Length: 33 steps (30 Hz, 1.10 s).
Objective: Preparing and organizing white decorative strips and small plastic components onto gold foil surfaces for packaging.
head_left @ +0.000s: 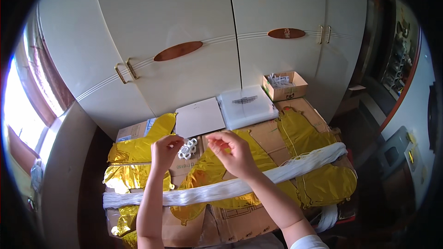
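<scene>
My left hand [164, 151] is raised above the table, its fingertips closed in a pinch. To its right, my right hand [232, 151] hovers with curled fingers, thumb and forefinger drawn together. Whether a thin strand lies in either pinch is too fine to make out. Between and below the hands is a small pile of white rings [187, 149] on the cardboard. Flat gold foil balloons [230, 163] spread around and beneath my arms. A long bundle of white string [281, 172] runs crosswise over them, passing under both forearms.
Flattened cardboard [240, 225] covers the table. At the back lie a pale flat board [199, 116], a stack of clear plastic bags [247, 106] and a small open carton [286, 93] with white pieces inside. A white wardrobe [184, 14] stands behind; a window [25, 101] is at left.
</scene>
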Motion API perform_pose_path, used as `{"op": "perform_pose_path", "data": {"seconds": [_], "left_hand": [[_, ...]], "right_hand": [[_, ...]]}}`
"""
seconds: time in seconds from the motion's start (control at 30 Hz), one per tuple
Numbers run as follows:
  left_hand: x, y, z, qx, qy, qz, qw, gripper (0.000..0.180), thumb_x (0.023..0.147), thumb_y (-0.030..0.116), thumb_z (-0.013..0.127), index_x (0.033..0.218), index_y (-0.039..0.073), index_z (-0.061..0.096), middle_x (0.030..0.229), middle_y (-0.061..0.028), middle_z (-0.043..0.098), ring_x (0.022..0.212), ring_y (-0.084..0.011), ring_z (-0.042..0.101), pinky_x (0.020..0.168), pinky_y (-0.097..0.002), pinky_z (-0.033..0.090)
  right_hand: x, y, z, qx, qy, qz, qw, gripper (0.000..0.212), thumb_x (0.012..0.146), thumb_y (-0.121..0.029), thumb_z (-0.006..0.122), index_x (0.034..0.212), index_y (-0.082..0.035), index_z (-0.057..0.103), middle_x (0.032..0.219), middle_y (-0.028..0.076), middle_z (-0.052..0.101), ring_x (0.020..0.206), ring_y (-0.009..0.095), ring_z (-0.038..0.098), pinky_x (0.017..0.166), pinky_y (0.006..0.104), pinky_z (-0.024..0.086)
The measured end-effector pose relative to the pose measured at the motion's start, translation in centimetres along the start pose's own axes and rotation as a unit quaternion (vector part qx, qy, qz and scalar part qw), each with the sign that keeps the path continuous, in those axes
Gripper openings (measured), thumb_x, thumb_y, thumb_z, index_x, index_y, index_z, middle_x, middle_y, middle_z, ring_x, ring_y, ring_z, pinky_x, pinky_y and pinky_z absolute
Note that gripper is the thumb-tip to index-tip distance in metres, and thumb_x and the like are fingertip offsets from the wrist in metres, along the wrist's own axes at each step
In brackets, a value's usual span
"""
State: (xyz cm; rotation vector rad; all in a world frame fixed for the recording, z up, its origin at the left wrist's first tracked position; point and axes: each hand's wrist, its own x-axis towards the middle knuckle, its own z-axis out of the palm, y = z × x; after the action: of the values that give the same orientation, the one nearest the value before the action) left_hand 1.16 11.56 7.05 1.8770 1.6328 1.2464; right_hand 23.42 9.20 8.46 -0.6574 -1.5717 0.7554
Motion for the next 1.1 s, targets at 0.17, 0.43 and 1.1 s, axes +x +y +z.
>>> {"op": "perform_pose_path", "data": {"seconds": [0.17, 0.43, 1.1], "left_hand": [[1.9, -5.3, 0.8, 0.182, -0.004, 0.075, 0.981, 0.011, 0.075, 0.009, 0.063, 0.085, 0.007, 0.068, 0.079, -0.0098, 0.066, 0.069, -0.0221, 0.065, 0.064, -0.0301, 0.05], [2.8, -9.0, 2.9, 0.249, -0.06, 0.076, 0.964, 0.014, 0.078, 0.013, 0.059, 0.087, 0.011, 0.069, 0.081, -0.0115, 0.065, 0.073, -0.0291, 0.063, 0.066, -0.0361, 0.049], [0.9, -7.6, 1.4, 0.232, -0.02, 0.1, 0.967, 0.03, 0.08, 0.013, 0.054, 0.11, 0.013, 0.057, 0.1, -0.0074, 0.063, 0.099, -0.0246, 0.056, 0.086, -0.0402, 0.037]], "right_hand": [[0.5, -1.1, -1.5, 0.031, 0.029, -0.026, 0.999, 0.012, 0.085, -0.009, 0.058, 0.094, -0.003, 0.062, 0.083, 0.007, 0.061, 0.074, 0.013, 0.059, 0.067, 0.0246, 0.049], [0.6, -2.0, -3.0, 0.033, 0.043, -0.047, 0.997, 0.01, 0.084, -0.007, 0.057, 0.092, -0.003, 0.062, 0.082, 0.007, 0.06, 0.072, 0.014, 0.06, 0.066, 0.0251, 0.049], [0.7, -2.2, -2.9, -0.005, -0.027, -0.037, 0.999, 0.012, 0.084, -0.01, 0.058, 0.094, -0.005, 0.063, 0.081, 0.006, 0.061, 0.071, 0.015, 0.06, 0.061, 0.0258, 0.047]]}}
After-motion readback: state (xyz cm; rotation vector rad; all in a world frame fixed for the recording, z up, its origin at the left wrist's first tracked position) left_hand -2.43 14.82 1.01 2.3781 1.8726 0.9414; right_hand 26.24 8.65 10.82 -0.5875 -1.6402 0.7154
